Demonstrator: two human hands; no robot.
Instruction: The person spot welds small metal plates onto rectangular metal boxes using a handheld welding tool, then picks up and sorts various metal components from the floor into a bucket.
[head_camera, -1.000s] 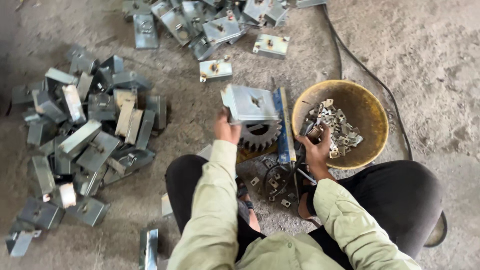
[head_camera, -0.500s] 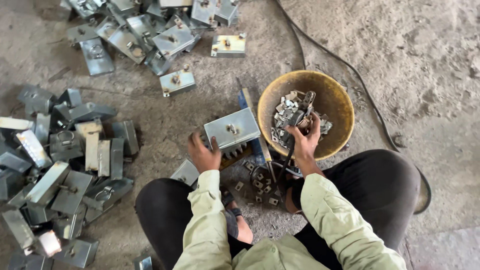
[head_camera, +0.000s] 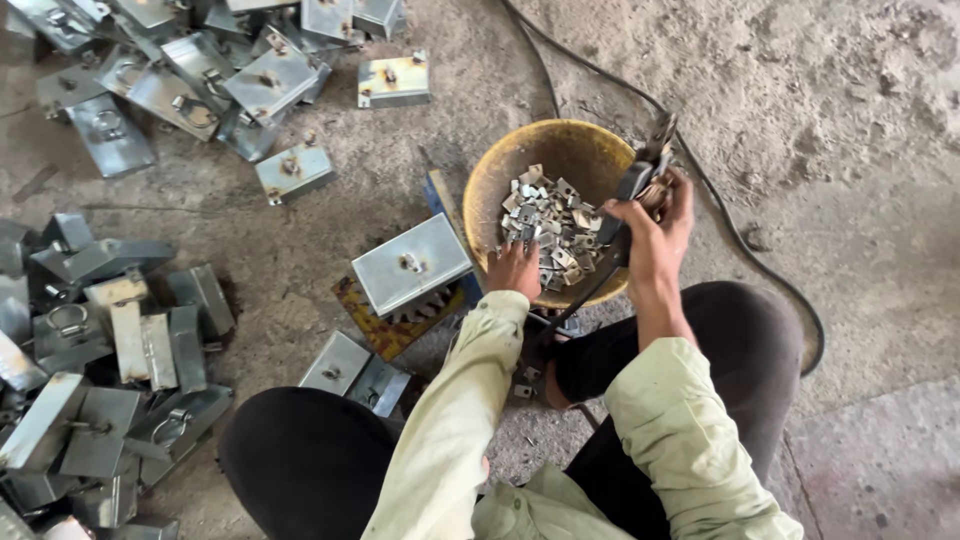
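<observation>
Since the earlier frame, the grey metal box has been let go and the left hand moved into the yellow bowl, fingers spread on small metal pieces. At three o'clock, the right hand is closed around a black-handled tool over the rim.

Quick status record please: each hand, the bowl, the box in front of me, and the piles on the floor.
left hand: reaching into the yellow bowl, fingers on the small metal pieces
right hand: raised over the bowl's right rim, gripping a dark-handled tool
metal box: on the floor left of the bowl, resting on a toothed gear, no hand on it
piles: grey metal boxes at left, more at top left
cable: black, curving along the floor at right
</observation>
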